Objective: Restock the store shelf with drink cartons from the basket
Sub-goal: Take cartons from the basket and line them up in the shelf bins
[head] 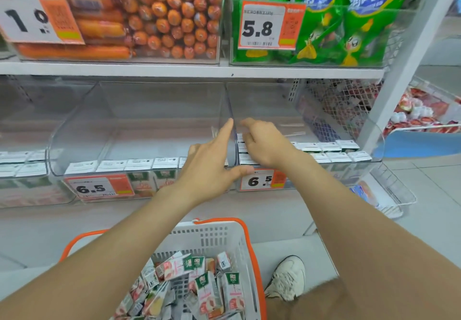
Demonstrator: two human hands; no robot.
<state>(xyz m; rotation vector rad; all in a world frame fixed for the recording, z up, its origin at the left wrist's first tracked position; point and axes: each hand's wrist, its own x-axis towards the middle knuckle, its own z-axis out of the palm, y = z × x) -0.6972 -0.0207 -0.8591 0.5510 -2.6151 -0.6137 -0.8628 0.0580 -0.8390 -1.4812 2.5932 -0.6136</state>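
Observation:
Small white, green and pink drink cartons lie jumbled in a white basket [212,235] with orange handles at the bottom centre. More drink cartons [331,148] stand in rows in clear shelf bins. My right hand [264,142] reaches into the right bin [374,145], its fingers curled over a drink carton [240,142] at the bin's left end. My left hand [212,167] rests against the clear divider between the middle bin [74,130] and the right bin. Its index finger lies straight up along the divider, with the thumb across the right bin's front.
Price tags reading 6.5 [97,188] hang on the bin fronts. The shelf above holds orange sausages [159,20] and green snack bags [349,25]. A white upright post [399,70] and a wire rack [394,190] stand to the right. My shoe [289,277] is beside the basket.

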